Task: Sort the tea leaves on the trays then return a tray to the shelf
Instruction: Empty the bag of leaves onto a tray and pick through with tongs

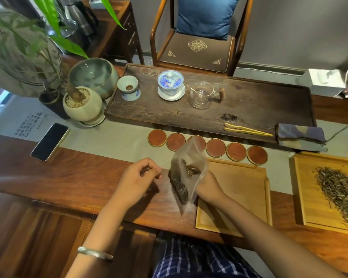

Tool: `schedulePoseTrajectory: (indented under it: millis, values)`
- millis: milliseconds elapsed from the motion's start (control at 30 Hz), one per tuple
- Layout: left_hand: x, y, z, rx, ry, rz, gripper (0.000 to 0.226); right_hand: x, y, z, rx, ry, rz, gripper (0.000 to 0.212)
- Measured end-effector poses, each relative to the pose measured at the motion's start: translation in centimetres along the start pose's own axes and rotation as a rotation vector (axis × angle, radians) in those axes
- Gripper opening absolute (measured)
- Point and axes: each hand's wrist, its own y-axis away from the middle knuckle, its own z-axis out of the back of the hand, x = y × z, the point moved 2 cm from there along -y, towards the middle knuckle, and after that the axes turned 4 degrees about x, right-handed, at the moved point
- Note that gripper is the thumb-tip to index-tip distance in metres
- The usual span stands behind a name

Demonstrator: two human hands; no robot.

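**Tea Leaves Bagged at a Wooden Desk**

Dark reddish wood formed the long desk [72, 173], crossed by a pale grey runner [117, 141] and backed by a grey wall, where a wooden chair [199, 37] with a blue cushion [206, 15] stood. On the far side lay a carved dark tea tray [259, 109] bearing a blue-and-white lidded cup [170, 81], a small strainer cup [128, 87], a glass pitcher [201, 95] and bamboo tongs [247, 129]. Six round red coasters [216, 147] ran in a row before it. A potted plant [81, 103] and a dark phone [50, 141] sat to the left.

The left hand [140, 177], a silver bangle [94, 252] on its wrist, hovered above the desk with fingers curled, thumb meeting fingertips; whether it pinched any leaf could not be told. The right hand [207, 186] gripped the side of a clear plastic bag [187, 171], its forearm reaching in from the lower right.

The bag stood nearly upright, its long axis running from the near edge up and away, its top leaning toward the coasters, with dark tea leaves [190, 169] gathered inside. It hung over the left edge of a pale wooden tray [241, 183] lying flat on the desk. A second pale tray [309, 197], farther right, held a long heap of greyish-green loose leaves [338, 189] stretching diagonally from its far left toward its near right corner.
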Motion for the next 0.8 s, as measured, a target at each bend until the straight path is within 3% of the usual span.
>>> schedulePoseTrajectory:
  millis: [33,100,167,200,300,367,467,667,800]
  values:
    - [0.5,0.1,0.0,0.004,-0.011,0.02,0.016,0.2,0.4,0.6,0.01,-0.009,0.027,0.023]
    - [1.3,-0.1,0.0,0.029,-0.059,0.065,0.019,1.2,1.5,2.0,0.02,-0.001,0.087,0.038]
    - [1.7,-0.4,-0.5,0.129,-0.083,0.09,0.032,2.2,2.6,3.2,0.05,-0.024,0.07,0.021]
    - [1.7,-0.5,-1.0,0.201,-0.124,0.088,0.044,2.0,3.1,3.7,0.083,0.006,0.043,0.009]
    - [0.8,-0.5,-3.3,0.452,-0.214,0.035,0.096,1.6,5.6,5.5,0.117,0.063,-0.011,0.009]
    - [0.1,-0.2,-5.1,0.558,-0.166,-0.004,0.106,1.5,7.1,6.3,0.201,0.121,-0.108,0.013]
    - [-0.7,0.2,-7.3,0.606,-0.082,-0.029,0.09,1.0,8.6,7.3,0.276,0.167,-0.172,0.03]
    - [-1.5,2.8,-10.9,0.612,-0.065,-0.08,0.055,0.1,11.4,7.6,0.018,-0.156,-0.138,0.012]
    - [-1.2,5.0,-12.8,0.569,0.074,-0.034,0.047,-1.3,13.6,7.1,-0.059,-0.345,-0.103,0.037]
